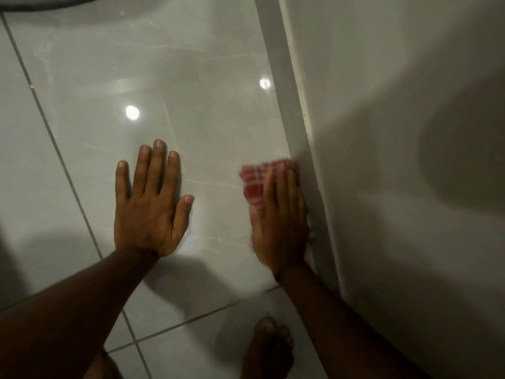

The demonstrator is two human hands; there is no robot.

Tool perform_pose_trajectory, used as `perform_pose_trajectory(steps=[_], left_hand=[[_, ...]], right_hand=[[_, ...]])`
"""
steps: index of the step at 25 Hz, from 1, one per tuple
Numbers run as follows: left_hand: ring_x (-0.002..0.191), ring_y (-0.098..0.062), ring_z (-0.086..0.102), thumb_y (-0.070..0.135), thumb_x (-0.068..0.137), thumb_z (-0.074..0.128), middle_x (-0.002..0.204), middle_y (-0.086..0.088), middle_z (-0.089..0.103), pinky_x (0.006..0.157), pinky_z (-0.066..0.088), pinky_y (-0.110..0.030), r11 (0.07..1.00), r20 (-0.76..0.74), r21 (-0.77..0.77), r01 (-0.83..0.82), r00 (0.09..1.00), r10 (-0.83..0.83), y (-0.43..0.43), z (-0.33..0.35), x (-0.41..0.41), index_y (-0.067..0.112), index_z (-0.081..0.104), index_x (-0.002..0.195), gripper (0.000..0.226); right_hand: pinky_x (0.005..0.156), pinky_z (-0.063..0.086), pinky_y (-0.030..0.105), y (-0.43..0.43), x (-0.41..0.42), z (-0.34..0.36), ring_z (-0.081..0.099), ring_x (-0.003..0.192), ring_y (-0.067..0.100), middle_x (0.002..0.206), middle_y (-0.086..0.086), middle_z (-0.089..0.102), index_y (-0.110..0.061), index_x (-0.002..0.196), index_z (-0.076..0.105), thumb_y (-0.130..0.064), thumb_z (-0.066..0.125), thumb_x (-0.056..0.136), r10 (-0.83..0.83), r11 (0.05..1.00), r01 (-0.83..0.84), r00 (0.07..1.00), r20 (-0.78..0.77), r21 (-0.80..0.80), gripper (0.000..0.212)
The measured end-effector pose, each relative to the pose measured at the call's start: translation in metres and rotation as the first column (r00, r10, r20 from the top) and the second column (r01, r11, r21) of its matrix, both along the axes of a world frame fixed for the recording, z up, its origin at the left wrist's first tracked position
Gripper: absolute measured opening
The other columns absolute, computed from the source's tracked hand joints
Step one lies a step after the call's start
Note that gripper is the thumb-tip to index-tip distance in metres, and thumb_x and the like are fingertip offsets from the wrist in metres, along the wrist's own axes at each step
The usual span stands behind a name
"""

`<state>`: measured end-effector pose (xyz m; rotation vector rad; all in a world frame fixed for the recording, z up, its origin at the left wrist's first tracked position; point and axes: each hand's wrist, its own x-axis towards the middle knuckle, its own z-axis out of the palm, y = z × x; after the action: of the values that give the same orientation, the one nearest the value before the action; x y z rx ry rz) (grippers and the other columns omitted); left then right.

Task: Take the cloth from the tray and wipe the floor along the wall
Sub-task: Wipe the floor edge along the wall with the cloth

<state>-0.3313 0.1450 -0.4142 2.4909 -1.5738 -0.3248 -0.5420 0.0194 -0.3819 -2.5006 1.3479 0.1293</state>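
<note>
A red-and-white checked cloth (255, 184) lies on the glossy grey floor tile (191, 77), right beside the skirting at the foot of the wall (396, 105). My right hand (281, 222) presses flat on the cloth, fingers stretched over it, and both look motion-blurred. Part of the cloth is hidden under the hand. My left hand (151, 199) rests flat on the tile to the left, fingers spread, holding nothing. No tray is in view.
The pale skirting strip (297, 105) runs from top centre down to the right hand. Dark grout lines (49, 127) cross the floor. A bare foot (269, 348) stands on the tile at the bottom. A dark curved edge (41, 4) shows at the top left.
</note>
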Motion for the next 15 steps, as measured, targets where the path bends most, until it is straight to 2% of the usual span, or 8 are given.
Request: perform_pose_trajectory(steps=[3, 5, 7, 12, 15], left_hand=[[0.17, -0.038, 0.006, 0.05, 0.107, 0.029, 0.183, -0.021, 0.009, 0.134, 0.009, -0.066, 1.0, 0.007, -0.001, 0.0, 1.0, 0.0, 0.0, -0.001, -0.001, 0.006, 0.013, 0.173, 0.081], [0.17, -0.037, 0.006, 0.05, 0.107, 0.029, 0.183, -0.02, 0.009, 0.135, 0.007, -0.065, 1.0, 0.003, -0.003, -0.006, 1.0, 0.006, -0.001, -0.002, 0.0, 0.007, 0.014, 0.173, 0.081], [0.17, -0.037, 0.005, 0.05, 0.107, 0.029, 0.183, -0.02, 0.009, 0.135, 0.007, -0.064, 1.0, 0.006, -0.004, -0.008, 1.0, 0.008, -0.001, -0.002, 0.001, 0.007, 0.014, 0.173, 0.081], [0.17, -0.038, 0.007, 0.048, 0.107, 0.029, 0.183, -0.021, 0.01, 0.134, 0.01, -0.066, 1.0, 0.016, -0.021, 0.001, 1.0, -0.001, 0.0, -0.003, 0.001, 0.006, 0.014, 0.173, 0.08], [0.17, -0.038, 0.007, 0.048, 0.107, 0.03, 0.183, -0.02, 0.01, 0.134, 0.01, -0.067, 1.0, 0.006, -0.017, -0.008, 1.0, 0.008, 0.0, -0.002, 0.0, 0.006, 0.014, 0.173, 0.08]], right_hand=[[0.13, 0.021, 0.051, -0.059, 0.068, -0.006, 0.019, 0.16, 0.035, 0.171, 0.018, 0.024, -0.01, 0.163, 0.023, -0.045, 0.041, 0.102, -0.002, 1.0, 0.003, 1.0, 0.004, -0.018, 0.073], [0.13, 0.019, 0.051, -0.064, 0.071, -0.012, 0.018, 0.16, 0.034, 0.172, 0.018, 0.022, -0.01, 0.163, 0.021, -0.046, 0.038, 0.102, 0.021, 0.999, -0.022, 1.0, -0.008, -0.03, 0.073], [0.131, 0.018, 0.05, -0.041, 0.039, -0.012, 0.016, 0.161, 0.035, 0.172, 0.018, 0.021, -0.01, 0.163, 0.021, -0.043, 0.043, 0.103, 0.034, 0.999, -0.034, 0.999, -0.007, -0.022, 0.072], [0.127, 0.027, 0.054, 0.048, -0.071, 0.003, 0.007, 0.162, 0.033, 0.174, 0.015, 0.012, -0.01, 0.164, 0.017, -0.041, 0.048, 0.099, 0.047, 0.998, -0.039, 0.988, -0.146, 0.054, 0.079], [0.126, 0.029, 0.055, 0.043, -0.062, 0.003, 0.008, 0.162, 0.033, 0.174, 0.014, 0.012, -0.012, 0.165, 0.014, -0.042, 0.045, 0.098, 0.036, 0.998, -0.028, 0.983, -0.179, 0.047, 0.08]])
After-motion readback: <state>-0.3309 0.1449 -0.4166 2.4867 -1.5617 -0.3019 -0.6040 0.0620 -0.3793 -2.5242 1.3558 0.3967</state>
